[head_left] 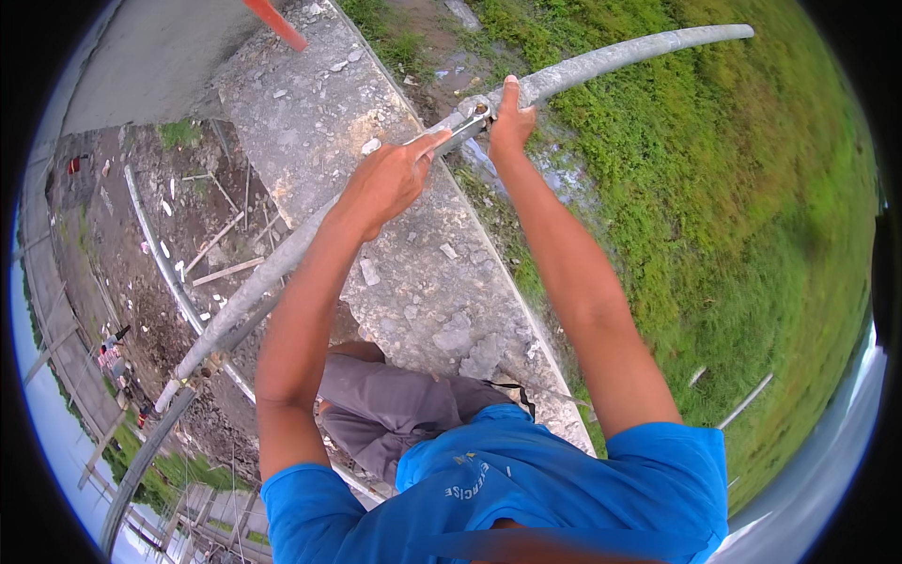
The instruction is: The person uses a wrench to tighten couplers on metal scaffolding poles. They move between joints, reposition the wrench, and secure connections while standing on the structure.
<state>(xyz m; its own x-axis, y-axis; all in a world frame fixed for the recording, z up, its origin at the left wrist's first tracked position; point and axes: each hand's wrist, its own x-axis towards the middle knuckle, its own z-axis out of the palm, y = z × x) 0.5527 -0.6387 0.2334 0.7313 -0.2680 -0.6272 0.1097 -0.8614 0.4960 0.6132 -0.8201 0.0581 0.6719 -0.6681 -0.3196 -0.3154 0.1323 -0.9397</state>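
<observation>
A long grey metal scaffold pipe (625,64) slants across the view from lower left to upper right, above a concrete ledge. Near its middle is a pipe clamp (474,103). The ringed head of a silver wrench (463,133) sits at this clamp, its handle running back along the pipe. My left hand (383,186) is closed on the handle, the index finger stretched along it; the palm side is hidden. My right hand (510,122) grips the pipe just beyond the clamp, thumb on top; its other fingers are partly hidden.
Loose rubble lies on the rough concrete ledge (423,254) below me. Grass (695,216) spreads at the right. More pipes (150,461) join at the lower left, above dirt with scattered wood strips (225,271). An orange-red bar (275,23) juts in at the top.
</observation>
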